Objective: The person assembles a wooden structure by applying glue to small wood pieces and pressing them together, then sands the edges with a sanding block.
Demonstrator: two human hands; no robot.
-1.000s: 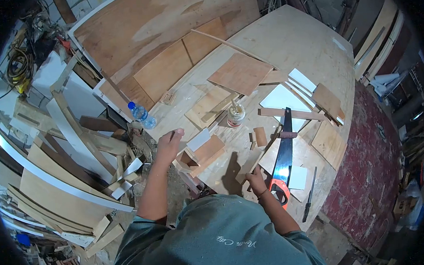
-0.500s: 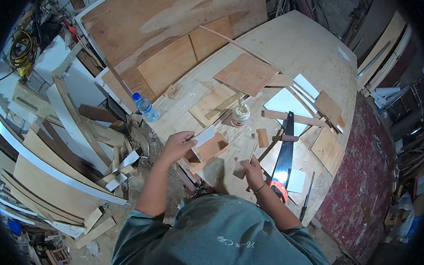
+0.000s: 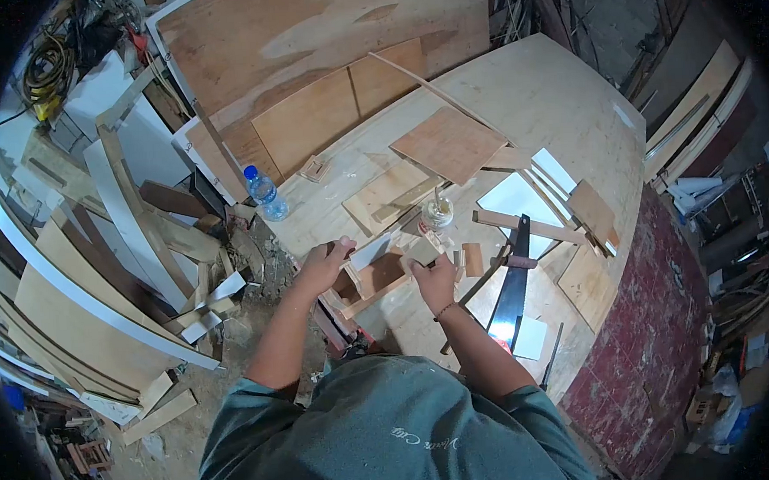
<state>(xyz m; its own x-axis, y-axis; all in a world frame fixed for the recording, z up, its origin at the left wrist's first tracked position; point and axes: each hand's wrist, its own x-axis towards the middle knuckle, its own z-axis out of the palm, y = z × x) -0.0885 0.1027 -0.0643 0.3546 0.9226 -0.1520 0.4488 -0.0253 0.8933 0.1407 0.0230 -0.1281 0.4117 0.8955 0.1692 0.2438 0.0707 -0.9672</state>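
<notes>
A small wooden box point(image 3: 388, 277) with an upright divider sits at the near edge of the workbench. My left hand point(image 3: 322, 269) is closed at the box's left end, fingers and thumb at the top of its wall. My right hand point(image 3: 435, 281) pinches a small flat wooden piece point(image 3: 423, 252) just above the box's right end. A white-faced strip point(image 3: 371, 251) stands along the box's far side. Behind the right hand is a glass jar point(image 3: 436, 214) of pale paste with a stick in it.
On the bench point(image 3: 559, 83) lie a handsaw point(image 3: 515, 285), a plywood square point(image 3: 449, 144), white-faced panels point(image 3: 521, 200) and wood strips. A water bottle point(image 3: 265, 194) stands at the left edge. Curved boards point(image 3: 83, 290) lean at left; a red panel point(image 3: 648, 287) is at right.
My right hand has moved left and away from me, bringing the small wooden piece over to the box. My left hand stays at the box's left end.
</notes>
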